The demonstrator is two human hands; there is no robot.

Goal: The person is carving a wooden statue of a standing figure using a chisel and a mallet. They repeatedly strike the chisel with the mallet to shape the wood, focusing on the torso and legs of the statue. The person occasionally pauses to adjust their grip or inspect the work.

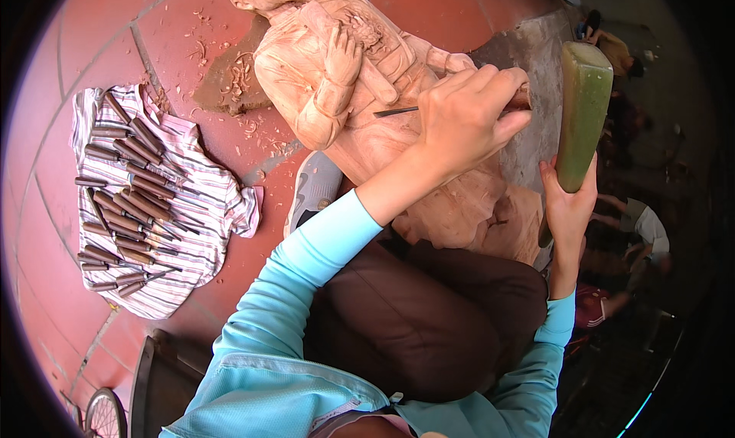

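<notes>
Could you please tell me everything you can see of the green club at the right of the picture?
The green club is a long, smooth, slightly glossy block with a broad, squared far end, narrowing toward the right hand, which grips it. It looks like plastic or resin, though I can't be sure. Its broad end points away from the person, and a narrow, darker part shows below the grip. It appears apart from the left hand, to its left.

The head-worn view looks down from close above the carved figure; right of it, darkness perhaps hides detail.
</notes>
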